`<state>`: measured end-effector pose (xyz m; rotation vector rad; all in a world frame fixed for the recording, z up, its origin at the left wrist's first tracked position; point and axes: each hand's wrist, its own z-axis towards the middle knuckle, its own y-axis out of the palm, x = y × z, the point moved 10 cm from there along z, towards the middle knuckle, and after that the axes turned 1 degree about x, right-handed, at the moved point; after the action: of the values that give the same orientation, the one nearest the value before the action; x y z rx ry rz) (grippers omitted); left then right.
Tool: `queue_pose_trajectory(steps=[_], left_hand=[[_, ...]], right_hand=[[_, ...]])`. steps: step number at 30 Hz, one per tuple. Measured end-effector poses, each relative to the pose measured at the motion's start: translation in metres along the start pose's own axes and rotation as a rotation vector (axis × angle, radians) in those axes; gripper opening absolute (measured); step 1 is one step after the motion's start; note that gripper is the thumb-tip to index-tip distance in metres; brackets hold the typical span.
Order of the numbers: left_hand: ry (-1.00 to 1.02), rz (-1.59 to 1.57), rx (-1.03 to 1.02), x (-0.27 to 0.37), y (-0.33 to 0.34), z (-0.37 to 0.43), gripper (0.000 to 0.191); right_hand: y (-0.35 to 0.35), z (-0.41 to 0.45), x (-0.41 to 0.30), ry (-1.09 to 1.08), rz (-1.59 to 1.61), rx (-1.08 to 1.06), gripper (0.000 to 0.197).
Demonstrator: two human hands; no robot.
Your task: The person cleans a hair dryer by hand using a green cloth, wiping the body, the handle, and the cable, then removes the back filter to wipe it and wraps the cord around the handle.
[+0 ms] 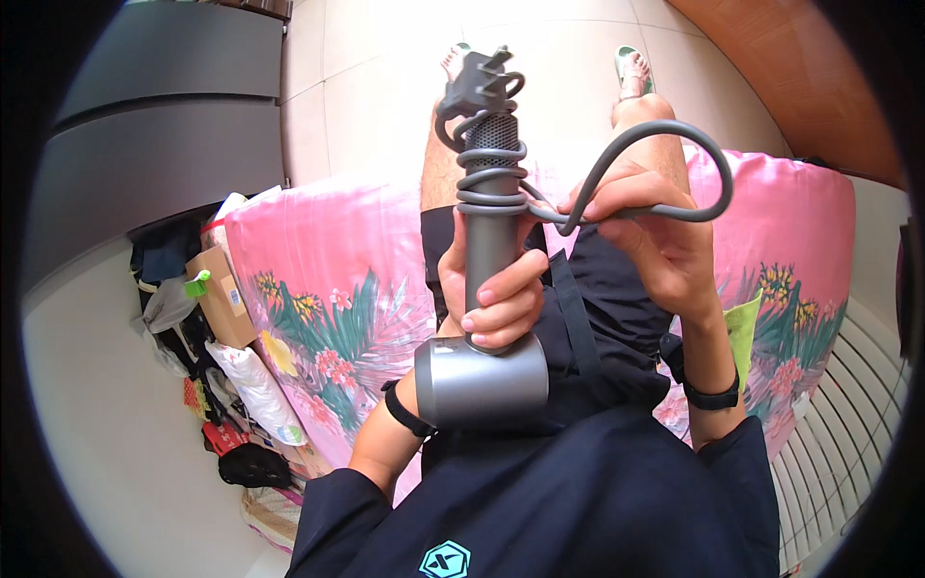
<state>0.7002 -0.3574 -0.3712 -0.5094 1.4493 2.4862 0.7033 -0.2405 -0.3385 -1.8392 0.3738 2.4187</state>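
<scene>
My left hand (506,302) grips the grey handle of a hair dryer (483,381), whose silver-grey barrel head points down towards my lap. Several turns of the grey power cord (493,196) wrap around the handle and its perforated mesh end. A dark plug (473,88) with metal prongs sticks up at the top of the handle. To the right, my right hand (661,242) pinches the cord between thumb and fingers. From there the cord bends into a wide open loop (725,173) beyond the fingers.
I sit on a bed with a pink floral sheet (347,238). A cardboard box (220,296), a white plastic-wrapped package (253,394) and bags line its left side. Grey drawers (166,152) stand at upper left, a metal-barred frame (831,433) at right. Tiled floor (376,87) lies ahead.
</scene>
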Motion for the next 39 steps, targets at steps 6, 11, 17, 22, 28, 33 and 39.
queue_pose_trajectory(steps=[6, 11, 17, 22, 28, 33, 39], left_hand=[[-0.047, 0.078, 0.137, -0.016, -0.004, 0.004, 0.068], [0.065, 0.244, 0.409, 0.005, -0.004, 0.003, 0.069], [0.088, 0.397, 0.464, 0.009, 0.013, 0.009, 0.072], [0.119, 0.346, 0.415, 0.007, 0.016, 0.016, 0.079], [0.205, 0.567, 0.481, 0.032, 0.03, 0.012, 0.081], [0.325, 0.872, 0.635, 0.075, 0.042, -0.005, 0.066], [0.372, 0.883, 0.662, 0.1, 0.052, -0.023, 0.066]], right_hand=[[0.011, 0.007, -0.02, -0.153, -0.117, -0.065, 0.027], [0.01, 0.004, -0.006, -0.143, -0.118, -0.058, 0.032], [0.021, 0.002, 0.031, 0.154, 0.051, -0.154, 0.065], [0.035, 0.0, 0.042, 0.181, 0.215, -0.196, 0.049], [0.029, 0.001, 0.038, 0.136, 0.038, -0.099, 0.024], [-0.012, -0.009, 0.004, 0.139, 0.123, 0.207, 0.012], [-0.109, -0.023, -0.004, 0.121, 0.262, 0.644, 0.029]])
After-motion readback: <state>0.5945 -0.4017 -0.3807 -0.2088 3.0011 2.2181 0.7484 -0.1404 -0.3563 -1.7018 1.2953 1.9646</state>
